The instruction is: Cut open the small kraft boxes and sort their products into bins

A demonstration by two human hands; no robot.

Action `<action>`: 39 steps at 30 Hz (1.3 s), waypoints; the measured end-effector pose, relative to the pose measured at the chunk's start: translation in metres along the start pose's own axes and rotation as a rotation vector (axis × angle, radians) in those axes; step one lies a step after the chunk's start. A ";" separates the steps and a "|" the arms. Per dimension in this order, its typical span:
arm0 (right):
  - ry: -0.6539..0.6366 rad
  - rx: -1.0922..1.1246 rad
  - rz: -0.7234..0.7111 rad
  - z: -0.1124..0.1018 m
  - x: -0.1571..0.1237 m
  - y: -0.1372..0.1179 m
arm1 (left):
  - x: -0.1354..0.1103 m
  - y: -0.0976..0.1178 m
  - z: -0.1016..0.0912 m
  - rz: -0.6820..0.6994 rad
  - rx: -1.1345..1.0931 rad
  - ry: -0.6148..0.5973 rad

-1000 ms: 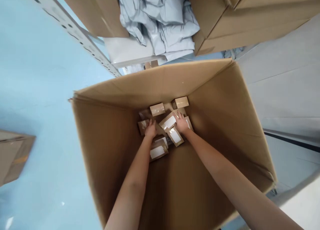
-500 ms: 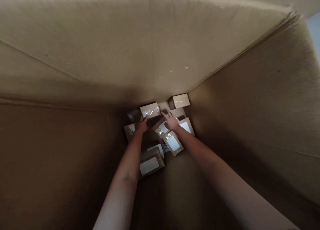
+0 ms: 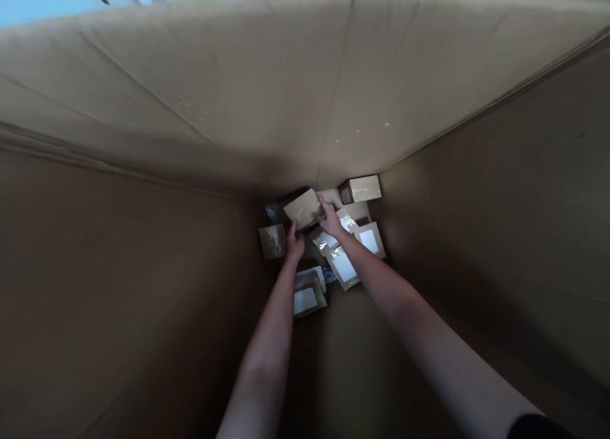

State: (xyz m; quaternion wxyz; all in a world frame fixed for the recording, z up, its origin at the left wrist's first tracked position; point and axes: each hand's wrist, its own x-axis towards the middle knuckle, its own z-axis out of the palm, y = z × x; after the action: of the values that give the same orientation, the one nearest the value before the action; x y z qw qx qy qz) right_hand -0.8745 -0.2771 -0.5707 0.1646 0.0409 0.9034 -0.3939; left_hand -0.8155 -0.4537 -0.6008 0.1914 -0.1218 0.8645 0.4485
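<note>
Deep inside a large carton, both of my hands are on a small taped cardboard box (image 3: 302, 209), which sits tilted near the far wall. My left hand (image 3: 294, 244) grips its near left side, thumb along the edge. From the right, my right hand (image 3: 328, 220) holds the opposite end with fingers around the corner. Another small box (image 3: 271, 242) lies just left of my left hand. Below my right hand lie several flat boxes with white labels, one labelled box (image 3: 343, 267) partly covered by my forearm.
Tall walls of the big carton (image 3: 238, 96) surround my arms on the left, right and far side. A taped box (image 3: 365, 189) stands in the far right corner. Nearer me lies a box with a white label (image 3: 307, 299), beside a small blue item (image 3: 328, 274).
My right hand has closed on the end of the small box, and the box has turned and tilted between both hands. The view has shifted, so everything appears further right.
</note>
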 end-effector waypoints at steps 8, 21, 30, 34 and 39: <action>0.038 -0.067 -0.062 -0.062 -0.104 -0.083 | -0.110 0.087 -0.041 -0.120 -0.035 0.301; 0.452 -0.253 -0.160 -0.247 -0.268 -0.253 | -0.242 0.318 -0.217 0.382 -0.029 0.276; 0.808 -0.239 -0.204 -0.393 -0.396 -0.369 | -0.350 0.480 -0.293 0.832 -0.065 0.290; 0.943 -0.236 -0.249 -0.439 -0.466 -0.372 | -0.402 0.526 -0.284 1.010 -0.108 0.265; 1.108 -0.227 -0.132 -0.459 -0.582 -0.316 | -0.482 0.555 -0.212 1.177 -0.120 0.100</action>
State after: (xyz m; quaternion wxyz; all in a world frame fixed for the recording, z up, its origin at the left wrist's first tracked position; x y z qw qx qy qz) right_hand -0.5125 -0.1285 0.1332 -0.3555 0.1671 0.8920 -0.2236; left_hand -0.6425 -0.2940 0.1267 -0.1375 0.3465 0.7678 0.5210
